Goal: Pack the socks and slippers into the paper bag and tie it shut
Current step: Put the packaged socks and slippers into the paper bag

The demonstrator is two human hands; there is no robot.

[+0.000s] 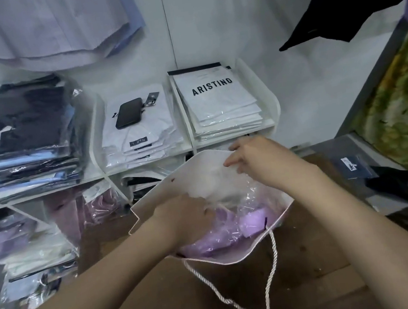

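Note:
A white paper bag with a twisted white rope handle stands open on the brown floor in front of me. Inside it lies a clear plastic packet with white and lilac contents; which item it holds I cannot tell. My left hand reaches into the bag's near left side and presses on the packet, its fingertips hidden by the plastic. My right hand pinches the packet's upper edge near the bag's far rim.
White shelf cubbies behind the bag hold folded white packets, one marked ARISTINO, and a black phone. Stacks of wrapped dark clothes sit at the left. A dark blue packet and black cloth lie to the right.

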